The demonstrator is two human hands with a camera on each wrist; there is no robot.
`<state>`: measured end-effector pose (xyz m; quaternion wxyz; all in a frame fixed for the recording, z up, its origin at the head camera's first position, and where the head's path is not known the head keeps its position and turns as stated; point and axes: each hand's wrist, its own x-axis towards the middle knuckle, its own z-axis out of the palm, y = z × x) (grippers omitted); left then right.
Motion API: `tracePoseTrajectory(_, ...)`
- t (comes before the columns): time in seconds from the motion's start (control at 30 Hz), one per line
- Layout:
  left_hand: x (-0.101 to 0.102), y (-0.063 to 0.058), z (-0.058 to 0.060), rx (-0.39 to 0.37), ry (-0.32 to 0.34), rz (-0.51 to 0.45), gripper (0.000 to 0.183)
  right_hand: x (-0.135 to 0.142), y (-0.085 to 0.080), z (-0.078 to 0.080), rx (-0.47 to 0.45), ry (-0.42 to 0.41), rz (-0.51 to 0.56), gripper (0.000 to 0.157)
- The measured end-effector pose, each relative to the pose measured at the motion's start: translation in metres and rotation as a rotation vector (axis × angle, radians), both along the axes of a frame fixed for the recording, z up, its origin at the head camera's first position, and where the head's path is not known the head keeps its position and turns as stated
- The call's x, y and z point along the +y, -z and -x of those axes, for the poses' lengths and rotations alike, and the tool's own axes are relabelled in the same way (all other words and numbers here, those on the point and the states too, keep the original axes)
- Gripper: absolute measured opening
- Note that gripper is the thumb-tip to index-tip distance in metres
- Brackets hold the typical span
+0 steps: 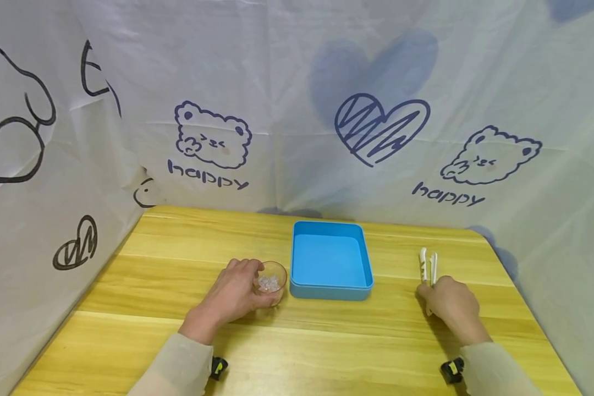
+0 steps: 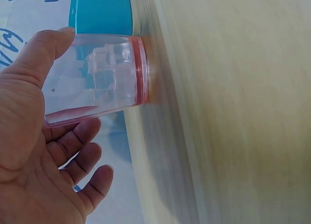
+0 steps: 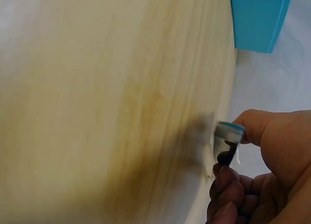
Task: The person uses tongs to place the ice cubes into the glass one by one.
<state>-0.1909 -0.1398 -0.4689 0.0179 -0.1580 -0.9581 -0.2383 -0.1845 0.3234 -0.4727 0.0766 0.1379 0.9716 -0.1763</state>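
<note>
My left hand (image 1: 234, 292) grips a clear cup (image 1: 279, 273) with a pinkish rim, thumb on one side and fingers on the other. Small clear cubes (image 2: 109, 73), looking like ice or plastic, lie in the bottom of the cup. The cup is upright, on or just above the table. On the right, my right hand (image 1: 452, 303) pinches a pair of white tongs (image 1: 434, 268) near the back end, their two arms spread apart and pointing away from me. Between the hands stands an open square blue box (image 1: 331, 293), just right of the cup.
The wooden table (image 1: 326, 346) carries all of this. A white cloth (image 1: 287, 110) with bear and heart drawings hangs behind it and along both sides. Black wrist devices (image 1: 452, 370) sit at both sleeves.
</note>
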Motion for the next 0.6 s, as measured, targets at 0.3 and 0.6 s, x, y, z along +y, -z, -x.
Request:
tracePoseTrajectory(0.3,0.001,0.000,0.000,0.005,-0.002,0.000,0.074,-0.003,0.006,0.004,-0.018,-0.001,-0.046,0.049)
tracePoseTrajectory(0.6,0.001,0.001,0.002,-0.016,-0.029,-0.015,0.077,-0.002,-0.001,-0.007,0.049,-0.071,-0.025,0.056)
